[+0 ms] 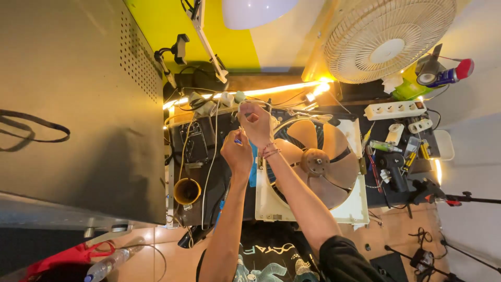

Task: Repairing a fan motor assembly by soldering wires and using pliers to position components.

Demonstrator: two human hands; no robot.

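Brown-bladed fan assembly [317, 162], in a square cream housing, lies flat on the dark counter [396, 180] and serves as landmark for this entry; left hand [237, 152], just left of the housing's upper-left corner, has its fingers narrowed on a small blue-tipped tool [238, 141], seemingly a pen or driver; right hand [257, 124], just above that corner and touching or nearly touching the left, has its fingers pinched on a thin pale wire [245, 116], though what exactly is held is too small to tell; the work appears to be fine wiring at the fan's edge, best done by keeping the wire taut and short between the two hands, bracing the wrists against the housing, and bringing the tool tip squarely to the joint rather than at a slant. Packages and labels: white power strip [395, 109] up and right of the fan; green-tipped tube [384, 146] right of it; red-capped blue can [450, 74] far up-right beside a white mesh desk fan [389, 36]; yellow cup [187, 191] lower left; clear plastic bottle [107, 265] on the floor, far lower left
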